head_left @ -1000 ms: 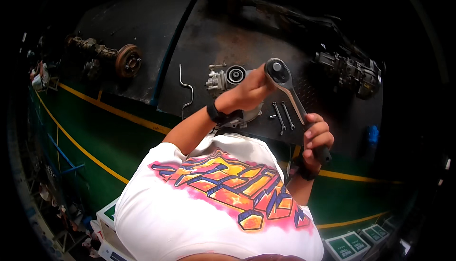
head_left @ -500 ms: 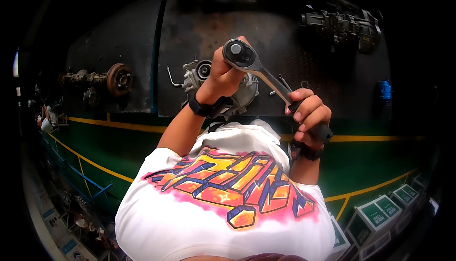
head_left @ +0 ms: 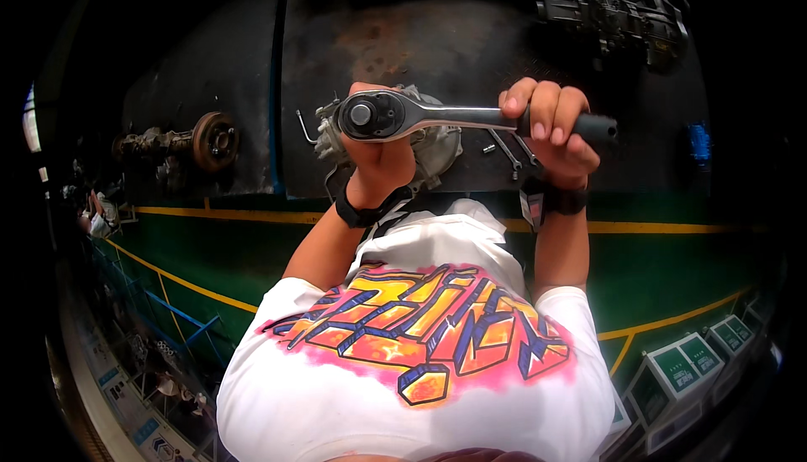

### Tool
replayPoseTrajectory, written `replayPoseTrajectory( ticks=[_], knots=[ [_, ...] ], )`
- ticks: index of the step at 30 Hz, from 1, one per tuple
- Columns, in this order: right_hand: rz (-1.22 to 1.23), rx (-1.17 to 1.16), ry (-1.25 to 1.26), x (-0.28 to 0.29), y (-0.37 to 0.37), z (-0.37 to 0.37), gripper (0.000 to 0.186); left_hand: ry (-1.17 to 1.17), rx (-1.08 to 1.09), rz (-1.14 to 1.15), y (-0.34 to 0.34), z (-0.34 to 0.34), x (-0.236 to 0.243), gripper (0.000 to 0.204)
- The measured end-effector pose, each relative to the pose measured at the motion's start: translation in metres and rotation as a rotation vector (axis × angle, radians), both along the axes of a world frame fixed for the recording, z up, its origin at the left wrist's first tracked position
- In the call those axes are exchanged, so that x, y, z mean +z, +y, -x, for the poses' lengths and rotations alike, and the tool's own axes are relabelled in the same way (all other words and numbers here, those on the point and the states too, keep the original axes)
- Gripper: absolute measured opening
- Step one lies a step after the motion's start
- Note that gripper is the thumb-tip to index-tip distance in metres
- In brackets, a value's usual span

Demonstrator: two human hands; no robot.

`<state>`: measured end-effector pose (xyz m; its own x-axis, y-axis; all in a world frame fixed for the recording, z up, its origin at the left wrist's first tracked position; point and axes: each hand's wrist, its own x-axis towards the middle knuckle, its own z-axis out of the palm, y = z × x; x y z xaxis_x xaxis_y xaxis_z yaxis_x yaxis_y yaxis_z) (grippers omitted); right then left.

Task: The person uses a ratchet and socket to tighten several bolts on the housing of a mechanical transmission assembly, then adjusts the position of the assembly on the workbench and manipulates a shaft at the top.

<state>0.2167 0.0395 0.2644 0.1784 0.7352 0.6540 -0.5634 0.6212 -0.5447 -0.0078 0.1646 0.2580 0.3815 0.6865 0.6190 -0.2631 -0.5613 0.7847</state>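
**Ratchet handle swung level**

Fingers point(head_left: 545, 117) of my right hand point(head_left: 551, 130) wrap tight round the black grip of the ratchet wrench point(head_left: 454, 116), while my left hand point(head_left: 380, 155) closes under its round head, steadying it over the grey gearbox casing point(head_left: 433, 147) at frame centre. Half a second ago the handle sloped down to the right; now it lies nearly level, so I judge one stroke is turning the fastener. Loose spanners point(head_left: 508, 149) lie just beneath.

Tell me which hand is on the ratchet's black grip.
The right hand. It wraps the black grip at the handle end of the ratchet, while the left hand sits under the round head at the other end.
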Motion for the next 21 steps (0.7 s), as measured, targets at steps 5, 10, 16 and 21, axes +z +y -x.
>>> replayPoseTrajectory(
  ticks=[5, 10, 16, 21],
  knots=[
    [-0.039, 0.295, 0.130, -0.013, 0.071, -0.023, 0.019, 0.013, 0.017, -0.014, -0.009, 0.014, 0.003, 0.005],
    [0.056, 0.589, 0.224, -0.015, 0.140, -0.028, 0.018, -0.042, -0.111, 0.318, -0.008, 0.019, -0.010, 0.024],
    [0.216, 0.943, 0.393, -0.012, 0.219, 0.011, 0.018, -0.115, -0.228, 0.324, -0.009, 0.008, 0.004, 0.010],
    [0.462, 1.187, 0.495, -0.003, 0.253, 0.061, 0.024, -0.106, -0.296, 0.340, -0.010, 0.002, 0.008, 0.031]
  ],
)
